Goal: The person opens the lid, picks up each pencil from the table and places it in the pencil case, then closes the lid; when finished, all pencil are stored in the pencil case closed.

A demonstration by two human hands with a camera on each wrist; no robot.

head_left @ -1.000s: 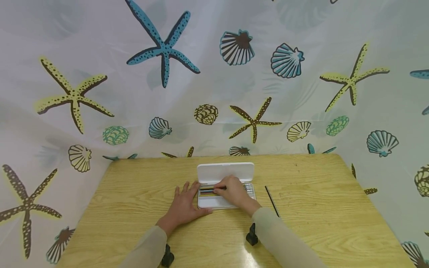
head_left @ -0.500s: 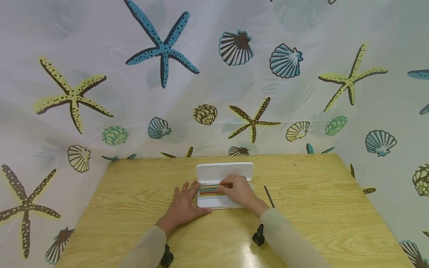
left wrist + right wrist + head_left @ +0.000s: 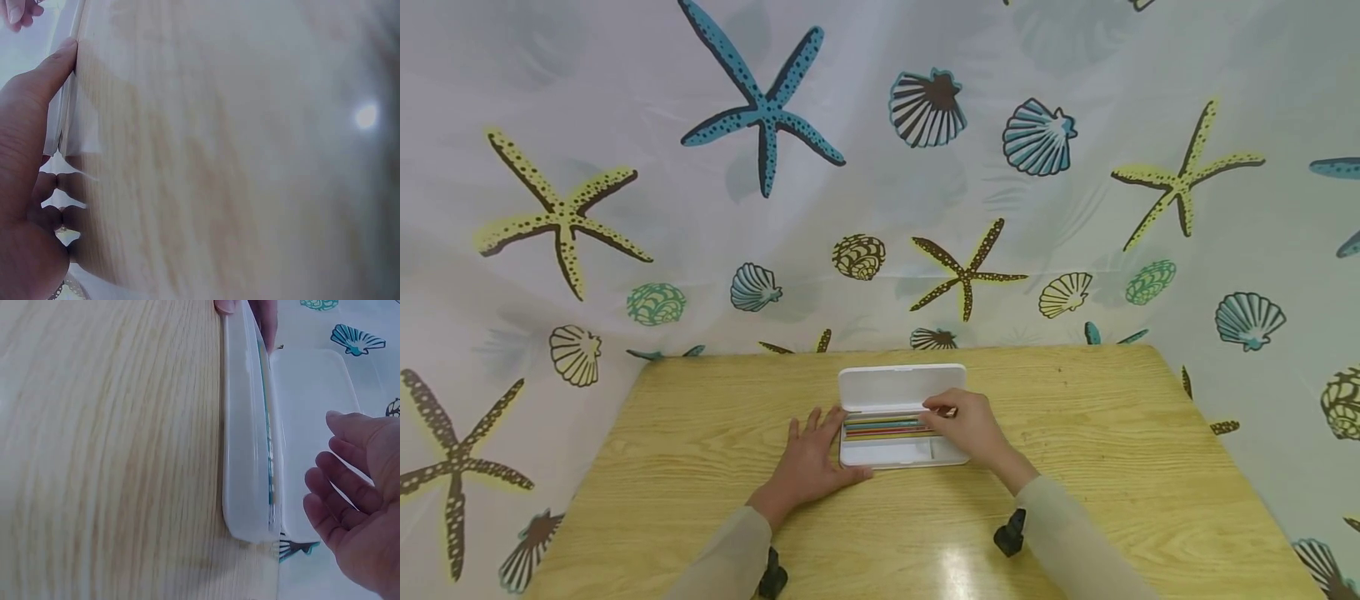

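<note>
A white pencil case (image 3: 880,454) lies on the table with its hinged lid (image 3: 901,387) raised at the back. Several coloured pencils (image 3: 880,430) lie side by side in its rear compartment. My left hand (image 3: 811,460) braces the case at its left end, fingers spread beside it and thumb along the front edge. Over the right end of the pencils hovers my right hand (image 3: 964,423). In the right wrist view, the fingers (image 3: 340,478) of that hand are loosely bent with nothing visible between them.
The wooden table (image 3: 1105,467) reaches back to a hanging cloth (image 3: 880,183) printed with starfish and shells. Black mounts (image 3: 1011,533) are strapped at both wrists. The front compartment of the case has a small divider near its right side.
My right hand has slid rightward along the pencils, uncovering more of them. The dark pencil seen lying right of the case earlier is now hidden behind the right hand and forearm. My left hand stays put.
</note>
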